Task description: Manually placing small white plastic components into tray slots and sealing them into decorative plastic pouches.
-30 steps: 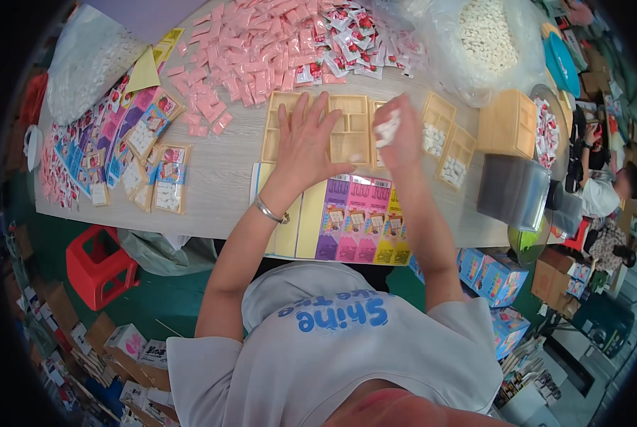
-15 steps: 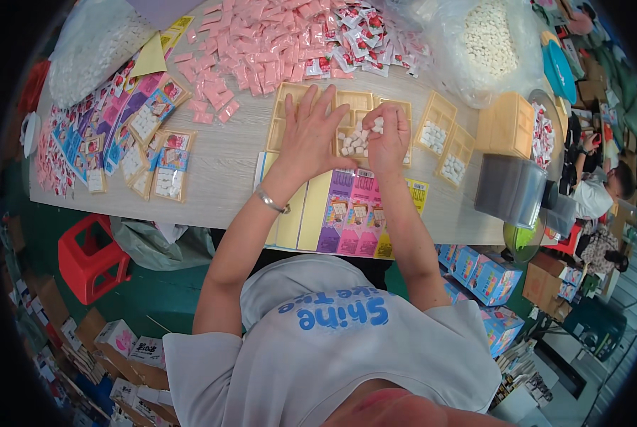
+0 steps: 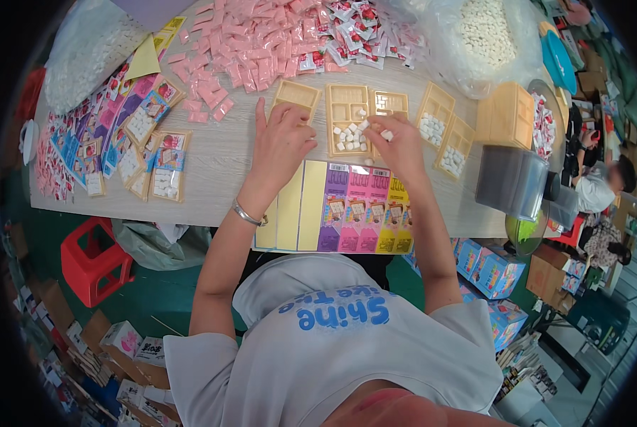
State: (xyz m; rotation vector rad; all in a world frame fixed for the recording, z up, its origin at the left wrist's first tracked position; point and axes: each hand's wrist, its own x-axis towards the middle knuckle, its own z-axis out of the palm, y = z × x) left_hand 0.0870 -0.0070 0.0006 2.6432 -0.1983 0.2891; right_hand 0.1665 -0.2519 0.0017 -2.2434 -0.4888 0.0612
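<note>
My left hand point(image 3: 284, 146) bends over the lower part of a pale yellow compartment tray point(image 3: 298, 91), fingers and thumb around its sides. In the tray beside it, the middle tray point(image 3: 348, 95), small white marshmallow-like cubes point(image 3: 349, 139) fill the larger lower compartment. My right hand point(image 3: 398, 146) is closed, with a few white cubes point(image 3: 386, 135) at its fingertips, above the lower part of a third tray point(image 3: 391, 103). One loose cube point(image 3: 368, 161) sits just below the middle tray. Under my wrists lies a printed card sheet point(image 3: 357, 210) with purple, pink and yellow strips.
Pink sachets point(image 3: 261, 43) and strawberry-print packets point(image 3: 364, 32) are heaped at the back. Two part-filled trays point(image 3: 443, 135) lie to the right, near stacked trays point(image 3: 503, 117) and a grey bin point(image 3: 510, 188). Bags of white pieces point(image 3: 489, 43) stand behind; finished-looking packs point(image 3: 169, 167) lie left.
My left hand has drawn back and left off the middle tray, its spread fingers now bent. The left tray stands apart from it. My right hand has shifted right, toward the third tray.
</note>
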